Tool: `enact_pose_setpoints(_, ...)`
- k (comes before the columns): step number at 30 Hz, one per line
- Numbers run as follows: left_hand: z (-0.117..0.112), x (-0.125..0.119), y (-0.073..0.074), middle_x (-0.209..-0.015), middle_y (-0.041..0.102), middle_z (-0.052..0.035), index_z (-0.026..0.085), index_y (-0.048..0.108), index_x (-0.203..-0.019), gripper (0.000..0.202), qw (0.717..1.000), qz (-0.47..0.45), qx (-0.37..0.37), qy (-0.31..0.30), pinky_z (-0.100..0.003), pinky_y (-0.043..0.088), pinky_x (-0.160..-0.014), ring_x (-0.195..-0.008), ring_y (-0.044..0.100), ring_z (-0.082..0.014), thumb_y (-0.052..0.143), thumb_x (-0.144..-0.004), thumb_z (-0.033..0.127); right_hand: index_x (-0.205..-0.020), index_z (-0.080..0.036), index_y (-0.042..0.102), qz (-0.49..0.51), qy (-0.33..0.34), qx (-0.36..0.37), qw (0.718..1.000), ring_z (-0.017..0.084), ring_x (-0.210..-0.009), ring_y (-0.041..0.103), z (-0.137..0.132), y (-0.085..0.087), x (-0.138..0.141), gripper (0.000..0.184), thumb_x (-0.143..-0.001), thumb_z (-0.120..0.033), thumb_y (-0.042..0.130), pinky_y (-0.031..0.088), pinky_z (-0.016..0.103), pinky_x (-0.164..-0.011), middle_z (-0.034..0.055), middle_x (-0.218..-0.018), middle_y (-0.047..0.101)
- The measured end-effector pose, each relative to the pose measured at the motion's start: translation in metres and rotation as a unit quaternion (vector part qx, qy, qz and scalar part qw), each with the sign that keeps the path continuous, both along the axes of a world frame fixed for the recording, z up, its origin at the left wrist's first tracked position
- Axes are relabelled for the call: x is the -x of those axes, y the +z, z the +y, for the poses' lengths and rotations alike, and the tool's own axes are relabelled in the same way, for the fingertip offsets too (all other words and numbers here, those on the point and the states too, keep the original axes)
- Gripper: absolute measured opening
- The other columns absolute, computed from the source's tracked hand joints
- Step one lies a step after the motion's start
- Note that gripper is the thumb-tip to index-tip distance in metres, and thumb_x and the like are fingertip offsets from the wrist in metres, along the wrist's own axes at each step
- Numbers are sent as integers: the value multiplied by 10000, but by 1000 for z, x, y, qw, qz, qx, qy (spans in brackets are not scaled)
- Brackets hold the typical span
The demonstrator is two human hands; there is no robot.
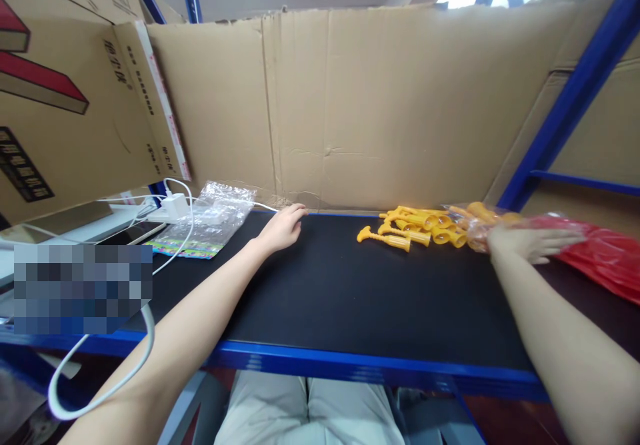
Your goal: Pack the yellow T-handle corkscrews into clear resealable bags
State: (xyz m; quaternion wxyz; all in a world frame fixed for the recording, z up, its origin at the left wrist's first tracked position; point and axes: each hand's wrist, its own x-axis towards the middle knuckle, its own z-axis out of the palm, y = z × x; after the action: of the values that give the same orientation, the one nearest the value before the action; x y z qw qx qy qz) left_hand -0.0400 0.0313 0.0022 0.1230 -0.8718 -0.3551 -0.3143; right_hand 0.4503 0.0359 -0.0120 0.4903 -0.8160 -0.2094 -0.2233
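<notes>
My left hand (285, 228) rests near the back edge of the black tabletop (350, 298), its fingers loosely bent and partly apart, with nothing visible in them. At the right, my right hand (525, 240) lies with fingers stretched out across a clear plastic bag (477, 237) and the near end of a red plastic packet (600, 252). Yellow plastic pieces show through the clear bag. Left of it lies a loose pile of yellow hammer-shaped plastic pieces (425, 222), with hollow round handles and twisted shanks. One such yellow piece (385, 238) sits at the pile's left front.
A crinkled clear bag (220, 215) lies at the left, beside a white charger (174, 208) and white cables (150, 325). Cardboard walls (375, 112) stand behind and a printed carton (65, 98) at the left. Blue metal posts (570, 105) and a front rail (350, 365) frame the table.
</notes>
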Motion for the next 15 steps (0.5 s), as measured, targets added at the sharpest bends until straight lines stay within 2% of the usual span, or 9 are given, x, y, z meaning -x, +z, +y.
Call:
enact_pose_setpoints(2, 0, 0, 0, -1214, 504, -114, 147, 524, -1080, 347, 1000, 0, 1, 2, -370, 406, -970, -1128, 484, -203, 433, -754, 73, -1380, 13, 243, 4, -27, -6, 1000, 381, -1285, 205, -3, -5, 3, 698, -773, -296, 396, 219, 600, -910, 335, -1396, 171)
enact_pose_setpoints(4, 0, 0, 0, -1217, 502, -113, 147, 522, -1082, 347, 1000, 3, 0, 6, -369, 404, -973, -1132, 482, -204, 433, -755, 73, -1300, -58, 429, -82, 34, 56, 994, 341, -1299, 186, -7, -6, 9, 546, -810, -288, 356, 166, 579, -946, 266, -1382, 289)
enact_pose_setpoints(6, 0, 0, 0, -1220, 501, -110, 149, 521, -1080, 343, 1000, 5, -1, 9, -370, 404, -974, -1135, 481, -204, 431, -758, 75, -1191, -101, 554, -87, 114, 146, 979, 332, -1243, 291, -11, -1, 16, 467, -833, -324, 353, 165, 553, -950, 243, -1288, 437)
enact_pose_setpoints(9, 0, 1, 0, -1217, 504, -107, 150, 521, -1077, 339, 1000, 6, -1, 9, -369, 409, -969, -1131, 484, -204, 432, -759, 75, -1225, -128, 529, -66, 181, 246, 950, 366, -1194, 340, -11, 7, 22, 558, -783, -458, 453, 190, 554, -913, 242, -1262, 462)
enact_pose_setpoints(12, 0, 0, 0, -1209, 507, -112, 144, 520, -1079, 344, 1000, 5, -3, 4, -367, 413, -966, -1127, 488, -204, 434, -754, 71, -1317, -216, 422, -56, 183, 302, 934, 389, -1216, 309, -10, 14, 22, 628, -761, -506, 469, 210, 550, -878, 212, -1330, 401)
enact_pose_setpoints(15, 0, 0, 0, -1207, 508, -109, 152, 519, -1078, 345, 1000, 6, -4, -1, -374, 419, -960, -1126, 490, -203, 433, -755, 69, -1322, -266, 404, -36, 171, 345, 922, 400, -1195, 342, -8, 18, 19, 604, -786, -545, 395, 220, 541, -864, 214, -1322, 406)
